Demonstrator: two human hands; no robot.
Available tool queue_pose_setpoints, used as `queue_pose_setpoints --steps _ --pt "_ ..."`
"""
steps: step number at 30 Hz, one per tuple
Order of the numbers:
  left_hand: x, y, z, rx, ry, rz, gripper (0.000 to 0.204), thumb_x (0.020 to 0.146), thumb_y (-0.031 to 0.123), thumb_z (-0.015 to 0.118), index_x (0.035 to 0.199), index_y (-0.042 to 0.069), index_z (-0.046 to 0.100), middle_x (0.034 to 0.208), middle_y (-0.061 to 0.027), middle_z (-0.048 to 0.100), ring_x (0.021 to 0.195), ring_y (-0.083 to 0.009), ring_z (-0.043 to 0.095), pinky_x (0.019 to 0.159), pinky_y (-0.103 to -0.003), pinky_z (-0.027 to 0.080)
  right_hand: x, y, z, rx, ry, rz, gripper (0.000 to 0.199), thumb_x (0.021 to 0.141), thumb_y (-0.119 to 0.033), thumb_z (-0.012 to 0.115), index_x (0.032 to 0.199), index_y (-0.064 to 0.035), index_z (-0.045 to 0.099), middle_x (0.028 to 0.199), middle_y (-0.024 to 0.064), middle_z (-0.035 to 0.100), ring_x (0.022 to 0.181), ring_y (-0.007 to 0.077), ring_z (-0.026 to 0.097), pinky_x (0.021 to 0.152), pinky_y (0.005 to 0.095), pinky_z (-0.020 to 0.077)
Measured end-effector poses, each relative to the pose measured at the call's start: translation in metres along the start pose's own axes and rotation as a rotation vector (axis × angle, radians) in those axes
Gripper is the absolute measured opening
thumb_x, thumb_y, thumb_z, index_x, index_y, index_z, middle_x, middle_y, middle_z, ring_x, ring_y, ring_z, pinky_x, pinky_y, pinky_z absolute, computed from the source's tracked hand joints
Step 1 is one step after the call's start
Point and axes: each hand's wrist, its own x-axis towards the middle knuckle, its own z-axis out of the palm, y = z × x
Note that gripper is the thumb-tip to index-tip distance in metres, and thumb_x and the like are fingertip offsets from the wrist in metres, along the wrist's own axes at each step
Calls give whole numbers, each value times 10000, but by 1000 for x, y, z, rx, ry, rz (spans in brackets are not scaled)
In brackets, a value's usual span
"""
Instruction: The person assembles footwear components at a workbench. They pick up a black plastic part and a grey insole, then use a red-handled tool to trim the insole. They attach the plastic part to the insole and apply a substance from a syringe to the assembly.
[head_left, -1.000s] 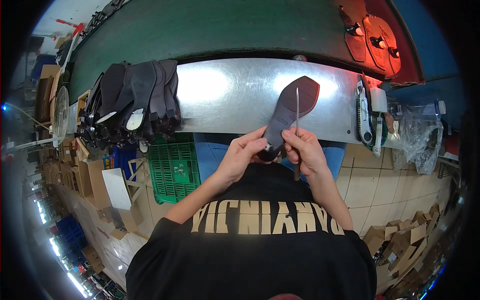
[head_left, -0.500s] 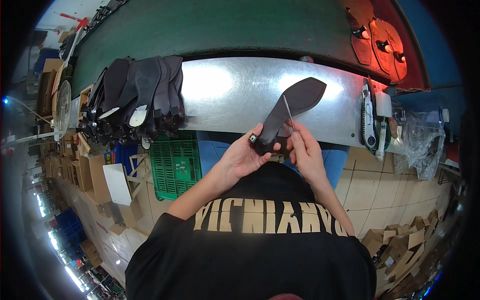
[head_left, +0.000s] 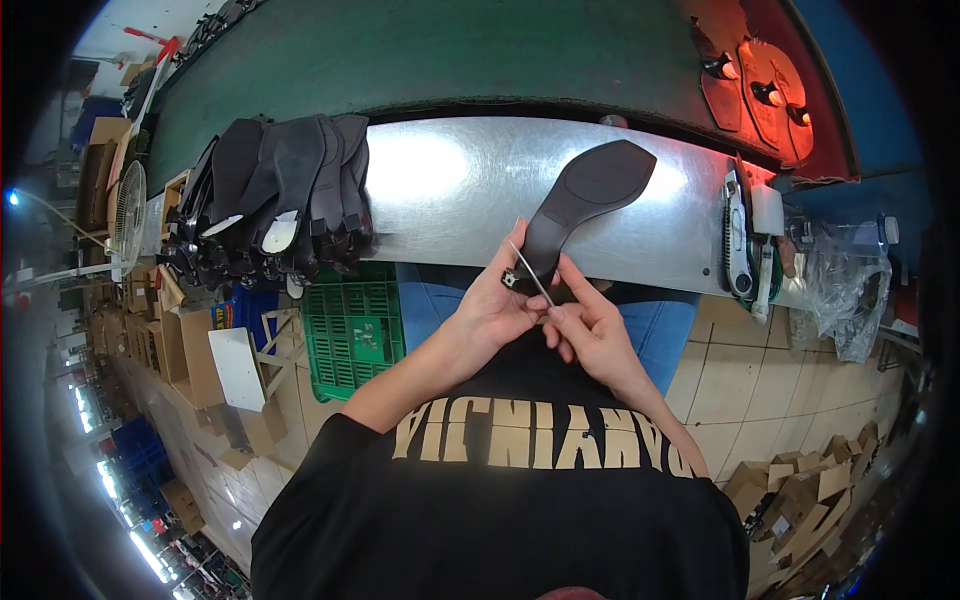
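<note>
My left hand (head_left: 492, 308) is curled round the heel end of the sole (head_left: 600, 185), its toe over the bench (head_left: 440, 215); my right hand (head_left: 592, 335) pinches the tool (head_left: 531, 273). A loose pinch could let it slip and jab my fingers.

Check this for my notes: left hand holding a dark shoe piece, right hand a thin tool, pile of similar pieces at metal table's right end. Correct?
No: the head view shows the pile at the left end of the metal table. The left hand holds the shoe piece, the right hand the tool.
</note>
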Motion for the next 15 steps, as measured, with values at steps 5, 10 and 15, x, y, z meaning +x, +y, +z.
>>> queue_pose_setpoints --steps 5,10,15 --pt "-5 -2 6 63 52 74 336 846 480 663 929 162 594 790 -4 616 659 -118 566 490 -221 379 4 10 -5 133 115 -55 415 971 -78 460 1384 -48 440 675 5 537 509 44 436 474 177 350" --pt "-13 1 23 198 207 261 308 844 451 680 888 153 618 785 33 609 652 -73 548 515 -202 377 -1 -2 -8 93 180 -120 247 983 -121 452 1169 -18 577 664 -6 530 503 38 420 463 172 326" --pt "-5 -1 13 251 147 370 314 840 450 690 856 151 595 735 27 591 603 -70 530 502 -215 388 -1 -5 3 -469 213 -285 127 929 -67 514 946 -1 621 686 63 594 553 104 553 515 243 430"
